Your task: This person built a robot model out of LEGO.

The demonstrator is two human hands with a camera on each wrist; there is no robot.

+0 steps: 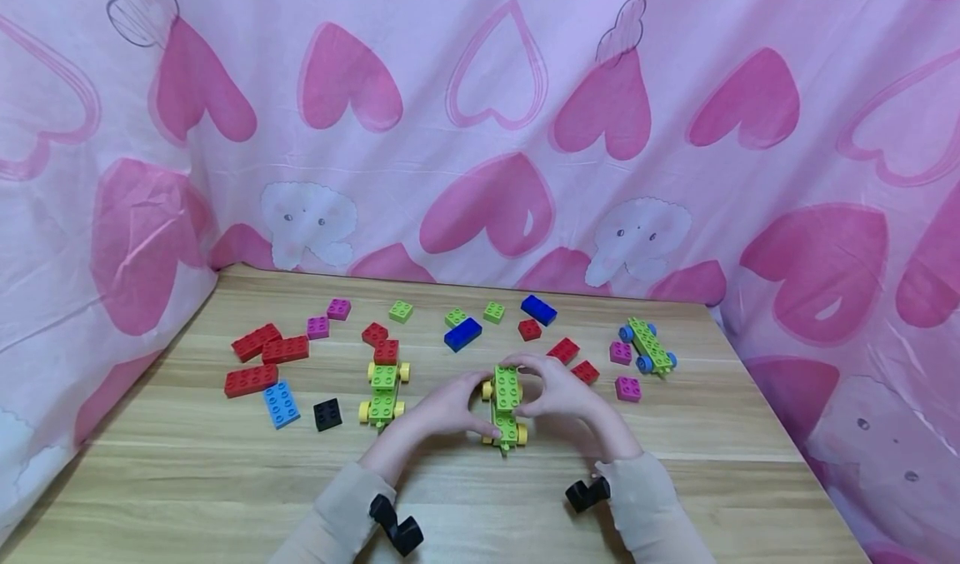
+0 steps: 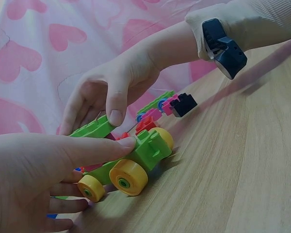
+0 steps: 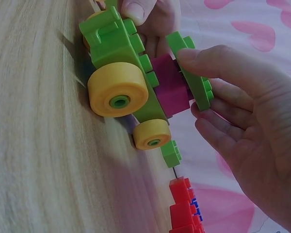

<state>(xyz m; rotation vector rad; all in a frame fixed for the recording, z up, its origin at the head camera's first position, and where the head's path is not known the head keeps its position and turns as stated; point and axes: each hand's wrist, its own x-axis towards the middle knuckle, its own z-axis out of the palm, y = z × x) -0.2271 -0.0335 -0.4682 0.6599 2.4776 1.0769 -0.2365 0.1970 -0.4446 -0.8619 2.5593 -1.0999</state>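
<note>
Both hands are on a green toy car base [image 1: 506, 435] with yellow wheels [image 3: 117, 90], standing on the table. My left hand [image 1: 456, 407] grips it from the left, thumb on the raised green end and fingers along the far side. On the base sits a magenta brick [image 3: 169, 86]. Over that brick lies a flat green plate [image 3: 193, 73], its studs facing away from the base. My right hand [image 1: 561, 387] pinches this plate, with the thumb on one edge and fingers on the other. The plate is right at the magenta brick's top.
Left of the hands stands another green car base [image 1: 383, 406] with yellow wheels. A green base with blue wheels [image 1: 649, 347] is at the right. Loose red bricks [image 1: 251, 381], a light blue brick [image 1: 281, 404], a black brick [image 1: 327, 414] and dark blue bricks [image 1: 462, 334] lie around.
</note>
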